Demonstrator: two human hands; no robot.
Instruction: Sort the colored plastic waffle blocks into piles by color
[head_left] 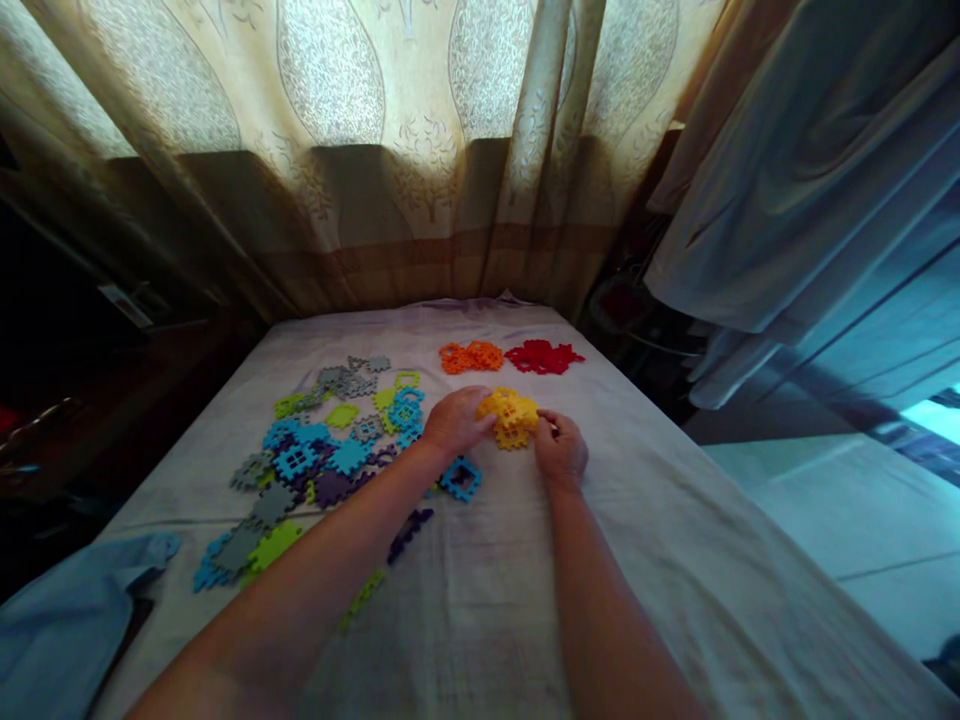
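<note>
Yellow interlocking toy tiles (513,420) are bunched together in front of me, over the pale bedsheet. My left hand (454,422) closes on their left side, with the thumb along the near edge. At the right edge of the same bunch, the curled fingers of my right hand (562,452) pinch a yellow tile. How many yellow tiles there are is hidden by overlap. Just beyond them lie a pile of orange tiles (471,357) and a pile of red tiles (544,356). A blue square tile (460,479) rests below my left wrist.
A mixed spread of grey, blue, green and purple tiles (349,457) lies left, partly behind my left forearm. Light blue cloth (82,610) sits at the near left corner. A curtain (431,220) hangs behind the sheet-covered surface (645,560); clothes (780,190) hang at the right.
</note>
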